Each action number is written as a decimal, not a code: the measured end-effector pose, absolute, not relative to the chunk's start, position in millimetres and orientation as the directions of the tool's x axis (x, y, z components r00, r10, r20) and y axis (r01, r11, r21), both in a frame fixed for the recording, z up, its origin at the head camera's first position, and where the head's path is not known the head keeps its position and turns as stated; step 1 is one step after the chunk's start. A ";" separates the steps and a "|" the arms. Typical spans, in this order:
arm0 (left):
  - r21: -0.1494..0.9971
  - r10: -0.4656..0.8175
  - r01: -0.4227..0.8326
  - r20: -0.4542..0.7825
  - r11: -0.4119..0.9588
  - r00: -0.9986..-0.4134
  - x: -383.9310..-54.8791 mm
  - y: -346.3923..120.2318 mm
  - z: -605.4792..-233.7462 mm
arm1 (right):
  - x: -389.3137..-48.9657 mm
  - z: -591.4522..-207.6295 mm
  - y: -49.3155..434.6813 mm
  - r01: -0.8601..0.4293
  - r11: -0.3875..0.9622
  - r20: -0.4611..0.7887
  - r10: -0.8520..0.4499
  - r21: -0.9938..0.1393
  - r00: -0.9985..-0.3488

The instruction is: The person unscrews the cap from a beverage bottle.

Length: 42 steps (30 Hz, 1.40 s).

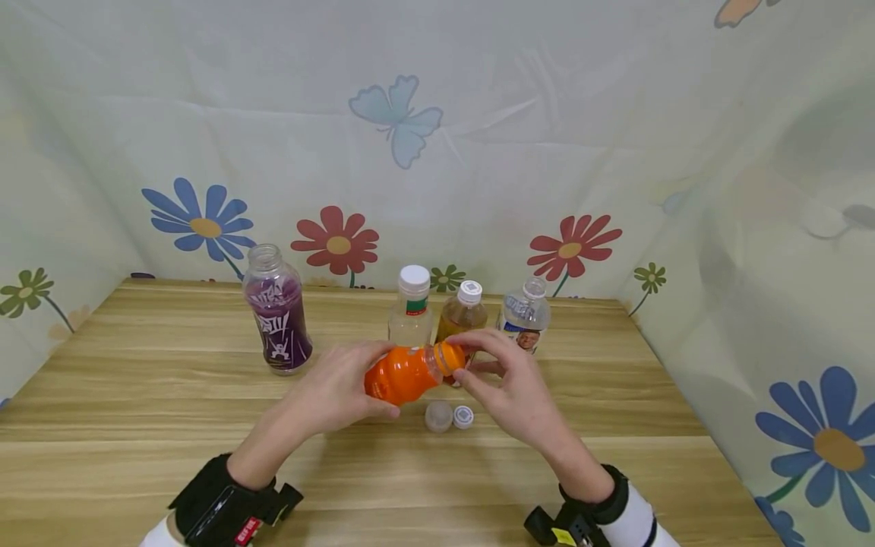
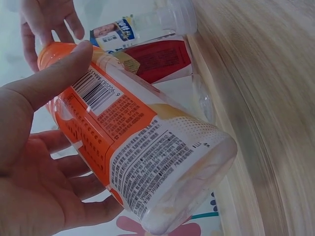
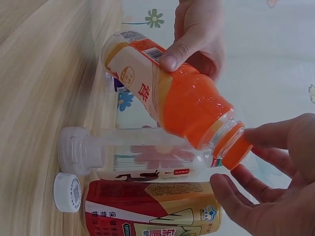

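Note:
My left hand (image 1: 335, 389) grips an orange drink bottle (image 1: 403, 377) round its body, tilted in the air above the table with its neck toward the right. A white label with printed text and a barcode covers the bottle (image 2: 142, 137) toward its base in the left wrist view. At the neck, the fingertips and thumb of my right hand (image 1: 513, 391) pinch the orange cap (image 3: 237, 155), which sits at the mouth. Below the bottle, a translucent cap (image 1: 438, 417) and a white cap (image 1: 463, 417) lie side by side on the table.
A capless purple drink bottle (image 1: 283, 327) stands at the back left. Behind my hands are a clear bottle (image 1: 412, 319) and an amber bottle (image 1: 466, 310), both white-capped. A capless clear bottle (image 1: 526, 310) stands to their right. Flowered cloth (image 1: 478, 175) closes off the wooden table's (image 1: 171, 425) back.

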<state>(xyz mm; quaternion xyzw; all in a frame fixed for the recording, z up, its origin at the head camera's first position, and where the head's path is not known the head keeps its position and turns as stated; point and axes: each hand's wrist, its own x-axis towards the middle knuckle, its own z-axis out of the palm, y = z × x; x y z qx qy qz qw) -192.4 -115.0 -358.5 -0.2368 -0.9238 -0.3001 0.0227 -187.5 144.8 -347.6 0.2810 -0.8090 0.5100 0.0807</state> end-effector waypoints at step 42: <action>0.507 0.424 0.461 0.194 0.728 -0.884 -190.7 -114.8 -359.1 | -186.2 -348.4 144.0 -0.504 0.297 0.396 -0.355 -0.811 -0.847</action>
